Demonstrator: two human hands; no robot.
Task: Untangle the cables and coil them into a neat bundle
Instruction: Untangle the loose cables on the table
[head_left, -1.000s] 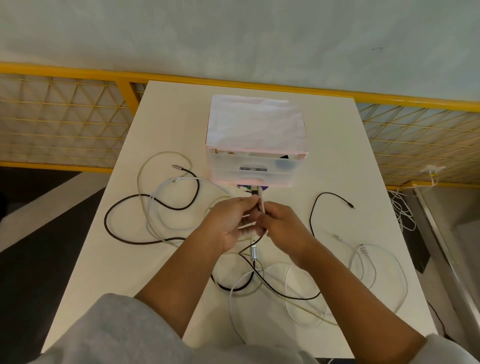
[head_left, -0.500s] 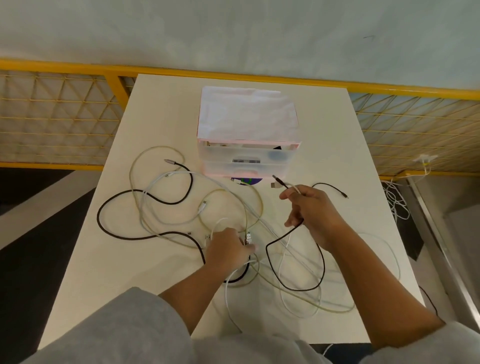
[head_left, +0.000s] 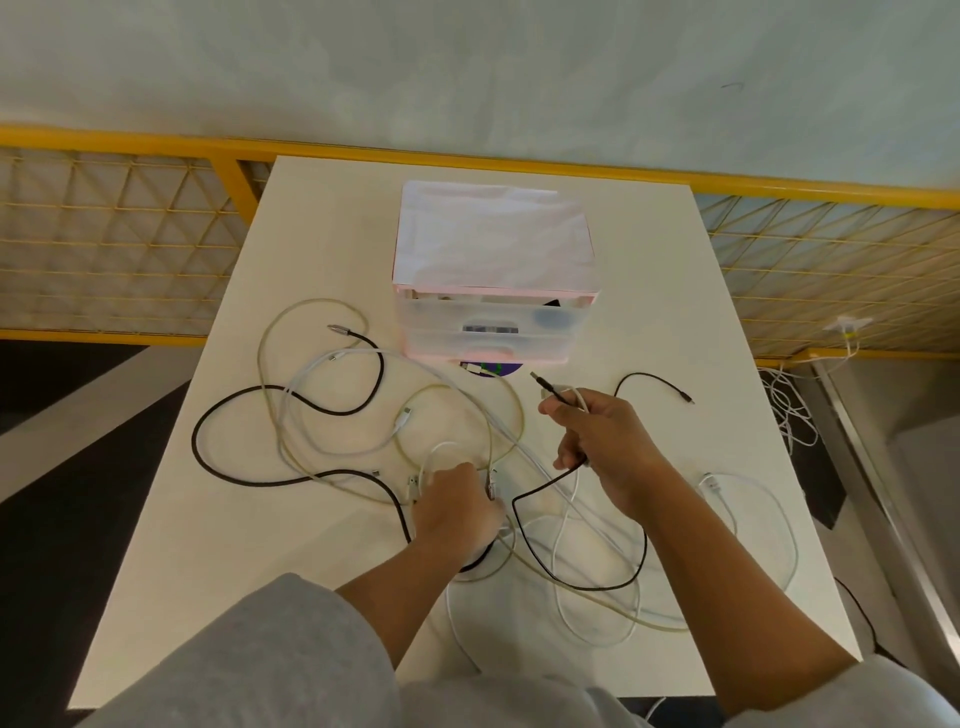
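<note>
Several tangled cables lie across the white table (head_left: 322, 597): a thick black cable (head_left: 218, 410) at the left, a beige cable (head_left: 291, 317), white cables (head_left: 763, 499) and a thin black cable (head_left: 587, 584). My right hand (head_left: 602, 436) is raised above the table and grips the thin black cable together with a white one; their plug ends stick out past my fingers toward the drawer box. My left hand (head_left: 452, 512) is down on the tangle near the table's middle, its fingers curled round cable ends there.
A translucent pink-trimmed drawer box (head_left: 493, 291) stands at the back middle of the table. A yellow railing with mesh (head_left: 104, 234) runs behind. More white cable (head_left: 789, 410) hangs off the railing at the right. Floor drops away on both sides.
My hands, together in front of the box a second ago, have parted: the left went down onto the tangle, the right swung right and lifted the two cable ends. Little moved in the last half second.
</note>
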